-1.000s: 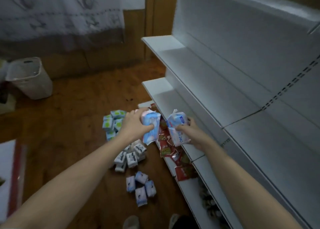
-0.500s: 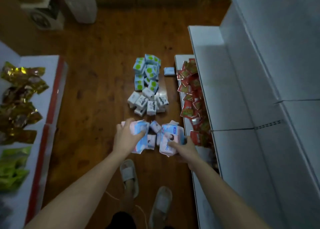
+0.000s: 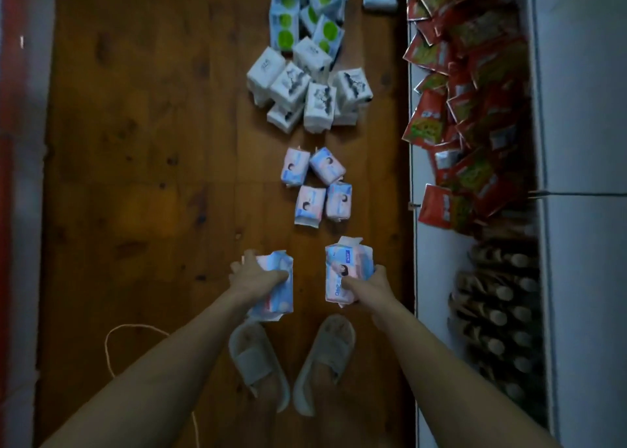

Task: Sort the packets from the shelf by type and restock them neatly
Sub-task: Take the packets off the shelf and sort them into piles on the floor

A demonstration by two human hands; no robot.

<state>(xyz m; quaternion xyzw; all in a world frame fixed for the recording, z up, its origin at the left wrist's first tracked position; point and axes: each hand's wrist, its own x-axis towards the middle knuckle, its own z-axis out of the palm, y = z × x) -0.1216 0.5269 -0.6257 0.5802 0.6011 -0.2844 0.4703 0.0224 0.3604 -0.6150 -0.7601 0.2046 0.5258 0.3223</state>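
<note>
Above the slippers (image 3: 291,359), the left hand (image 3: 252,276) and right hand (image 3: 364,283) each grip a pink-and-blue packet (image 3: 346,267), lettering unreadable, just short of four matching packets (image 3: 317,186) on the floor (image 3: 135,176) beside the bottom shelf (image 3: 415,162) holding red sachets (image 3: 468,91).

I see the left hand (image 3: 252,276) and right hand (image 3: 364,283) side by side above the floor (image 3: 135,176), each holding a packet, left packet (image 3: 276,286), right packet (image 3: 344,271). Slippers (image 3: 291,359) sit just behind them. Ahead on the floor lie four packets (image 3: 317,186), beyond them a box pile (image 3: 308,91), then a farther pile (image 3: 305,9). To the right, the bottom shelf (image 3: 412,162) carries sachets (image 3: 468,91), with bottles (image 3: 498,318) behind those. A cord (image 3: 108,345) lies at left.
</note>
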